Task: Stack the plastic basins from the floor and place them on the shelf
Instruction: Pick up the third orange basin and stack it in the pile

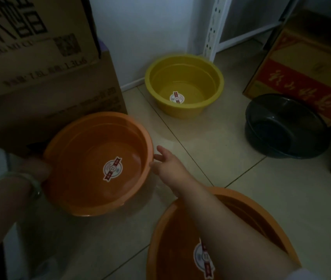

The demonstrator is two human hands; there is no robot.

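An orange basin (83, 190) with a round sticker inside is tilted at the left, and my left hand (36, 168) grips its left rim. My right hand (165, 162) reaches to its right rim, fingers spread and touching or nearly touching the edge. A second, larger orange basin (172, 239) sits on the floor at the bottom, partly hidden under my right forearm. A yellow basin (182, 77) stands on the floor farther back by the wall. A black basin (281, 128) sits at the right.
Stacked cardboard boxes (45, 81) stand close behind the tilted basin at the left. A red and yellow box (302, 63) is at the right behind the black basin. A white metal shelf post (214, 27) rises at the back. Tiled floor (211, 142) lies between the basins.
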